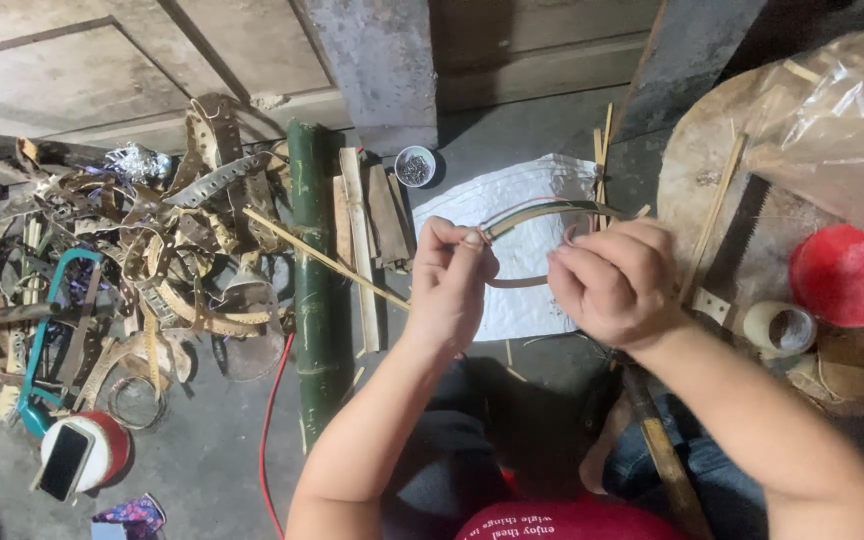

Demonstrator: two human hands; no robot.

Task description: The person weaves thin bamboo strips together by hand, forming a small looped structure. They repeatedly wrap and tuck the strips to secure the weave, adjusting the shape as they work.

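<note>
Both hands hold one thin bamboo strip (542, 212) bent into a loop in front of me. My left hand (452, 280) pinches the loop's left end between thumb and fingers. My right hand (614, 280) is closed around the loop's right side, hiding that part. A white woven sack (527, 185) lies on the floor beneath the loop.
A green bamboo pole (312, 270) lies left of my hands, beside split slats (362, 220) and a heap of perforated strips (152, 260). A small bowl of nails (414, 166) sits behind. A round wooden block (712, 170) at right carries a saw (727, 255), tape roll (780, 328) and red lid (845, 275). A phone (64, 460) lies at bottom left.
</note>
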